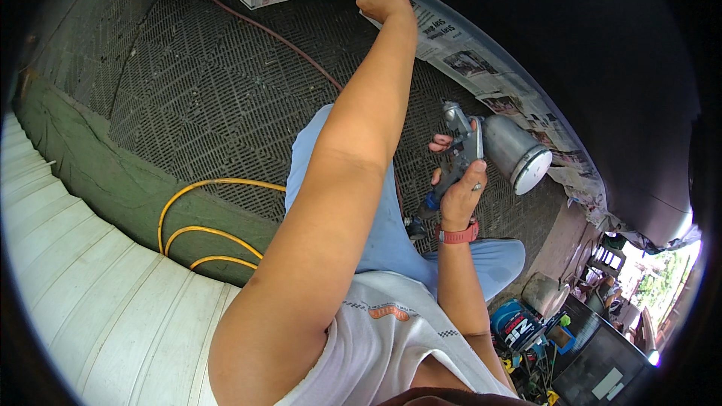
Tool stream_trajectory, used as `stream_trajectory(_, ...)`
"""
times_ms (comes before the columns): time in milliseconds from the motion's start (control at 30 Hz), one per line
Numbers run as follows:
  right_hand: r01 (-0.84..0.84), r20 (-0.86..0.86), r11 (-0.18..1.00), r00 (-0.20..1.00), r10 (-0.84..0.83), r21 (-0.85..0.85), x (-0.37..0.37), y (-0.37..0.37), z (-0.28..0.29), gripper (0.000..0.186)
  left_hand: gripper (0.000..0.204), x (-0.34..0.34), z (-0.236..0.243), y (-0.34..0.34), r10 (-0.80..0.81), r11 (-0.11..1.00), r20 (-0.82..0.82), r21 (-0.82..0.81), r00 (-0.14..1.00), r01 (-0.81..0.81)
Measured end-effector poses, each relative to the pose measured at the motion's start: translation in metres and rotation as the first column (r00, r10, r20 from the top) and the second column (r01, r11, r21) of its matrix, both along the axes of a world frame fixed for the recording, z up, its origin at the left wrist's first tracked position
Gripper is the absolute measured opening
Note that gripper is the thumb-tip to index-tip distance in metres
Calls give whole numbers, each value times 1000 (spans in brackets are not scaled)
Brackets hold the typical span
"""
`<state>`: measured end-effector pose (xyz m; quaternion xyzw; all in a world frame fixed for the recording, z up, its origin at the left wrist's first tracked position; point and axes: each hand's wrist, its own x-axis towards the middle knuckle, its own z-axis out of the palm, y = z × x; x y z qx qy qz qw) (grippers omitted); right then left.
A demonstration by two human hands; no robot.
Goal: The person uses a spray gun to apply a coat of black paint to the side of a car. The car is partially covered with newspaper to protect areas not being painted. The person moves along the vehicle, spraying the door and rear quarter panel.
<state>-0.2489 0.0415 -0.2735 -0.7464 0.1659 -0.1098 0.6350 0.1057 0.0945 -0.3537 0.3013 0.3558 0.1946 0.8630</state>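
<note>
My left hand (385, 0) reaches far out to the lower edge of a dark panel (526, 37). Its fingers are curled closed on the newspaper (470, 64) that runs along that edge. In my right hand (460, 199) is a grey metal spray gun (468, 146), gripped by its handle, with fingertips showing near the trigger. The gun's round metal cup (511, 146) with a white end points to the right, near the papered edge. A red watch (457, 233) is on my right wrist.
Dark patterned mats (218, 83) cover the floor. A yellow hose (169, 210) loops over green cloth (113, 158) beside a white ribbed surface (98, 293). A reddish hose (289, 45) crosses the mats. At lower right stand a blue container (515, 323) and a black box (602, 353).
</note>
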Motion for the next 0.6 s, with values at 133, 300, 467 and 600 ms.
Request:
stream_trajectory(133,-7,0,1000,1000,7,-23,-1,-1,-2,87,12,-2,4,-3,28,999,-20,22,999,-27)
stream_trajectory(300,2,-4,1000,1000,-2,-16,-1,-1,-2,87,12,-2,6,-3,27,1000,-17,-13,999,-27)
stream_trajectory(467,2,-6,1000,1000,-2,-7,-1,0,-1,87,12,-1,6,-3,17,999,-17,-45,1000,-18)
stream_trajectory(600,-6,-5,1000,1000,6,-14,-4,-3,-6,87,13,-2,6,-6,44,998,1,-52,999,-44)
